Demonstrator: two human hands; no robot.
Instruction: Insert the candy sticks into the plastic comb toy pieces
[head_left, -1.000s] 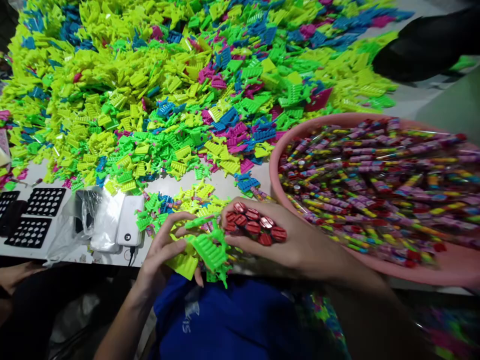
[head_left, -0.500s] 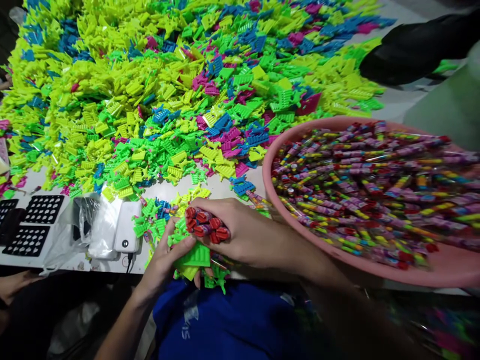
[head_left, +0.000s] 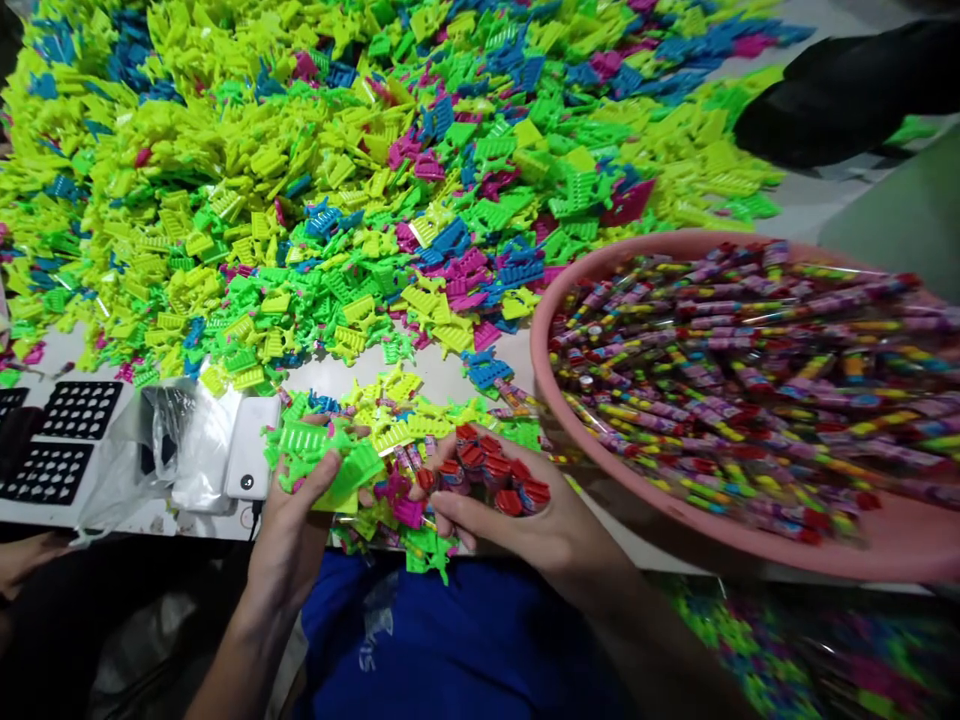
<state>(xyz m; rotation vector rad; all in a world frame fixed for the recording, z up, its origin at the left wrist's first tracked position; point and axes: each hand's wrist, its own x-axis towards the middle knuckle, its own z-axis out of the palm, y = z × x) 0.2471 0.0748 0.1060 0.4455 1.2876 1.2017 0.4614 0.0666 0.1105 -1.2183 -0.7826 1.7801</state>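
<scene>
Green plastic pieces (head_left: 311, 445) rest in my left hand (head_left: 289, 520), with the thumb pressed over them. To the right, my right hand (head_left: 525, 525) is wrapped round a bundle of red-ended tubes (head_left: 487, 470), whose ends face up. The two hands are apart. Between and behind them lies a small heap of yellow, green and magenta plastic pieces (head_left: 397, 425) at the table's front edge. Wrapped sticks with purple and yellow bands fill a pink basin (head_left: 551, 375) on the right.
A large pile of coloured plastic pieces (head_left: 300, 200) covers the table's back. At left are a white power bank (head_left: 253, 450) with a cable, clear plastic bags (head_left: 202, 450) and black trays (head_left: 79, 410). Another person's hand (head_left: 34, 560) shows at far left; a dark object (head_left: 832, 100) is upper right.
My hands have separated. The left moved left with the green pieces, while the right moved right and lower with the red-ended bundle, which now looks more spread out.
</scene>
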